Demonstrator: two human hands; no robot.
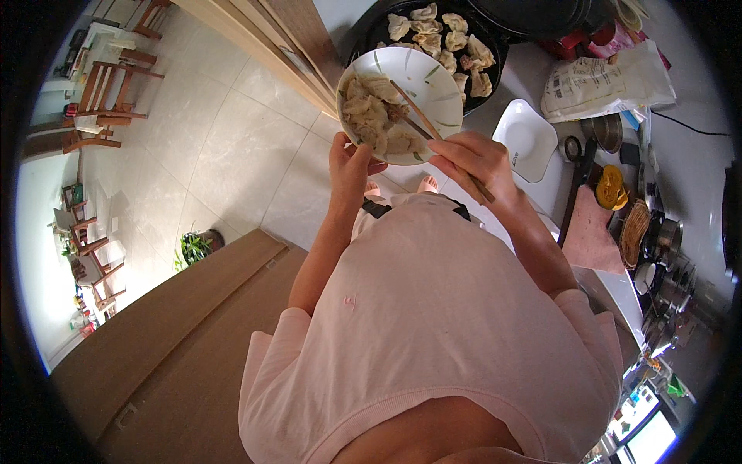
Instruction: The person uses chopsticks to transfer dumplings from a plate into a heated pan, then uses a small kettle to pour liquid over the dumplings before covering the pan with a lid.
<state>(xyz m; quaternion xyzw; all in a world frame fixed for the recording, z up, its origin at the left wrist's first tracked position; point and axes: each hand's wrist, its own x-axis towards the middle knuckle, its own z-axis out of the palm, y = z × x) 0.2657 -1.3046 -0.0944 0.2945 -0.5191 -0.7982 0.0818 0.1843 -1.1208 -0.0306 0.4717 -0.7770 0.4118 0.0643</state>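
Note:
My left hand (352, 168) grips the rim of a white ceramic plate (440, 75) with green leaf marks, held up in front of me. Dumplings (368, 110) lie heaped on the plate's left and lower part. In my right hand (478, 159) is a pair of wooden chopsticks (420, 113), their tips over the dumplings and a bit of brown filling (396, 111). Behind the plate, and partly hidden by it, is a black pan (499, 69) on the counter, with many dumplings (455, 40) spread in it.
On the counter (522, 81) to the right are a white dish (524, 139), a white bag (608, 81), a tape roll (573, 149), a metal bowl (606, 133), a yellow coiled item (611, 187) and a pink cloth (591, 238). A wooden door frame (301, 52) stands left of the pan.

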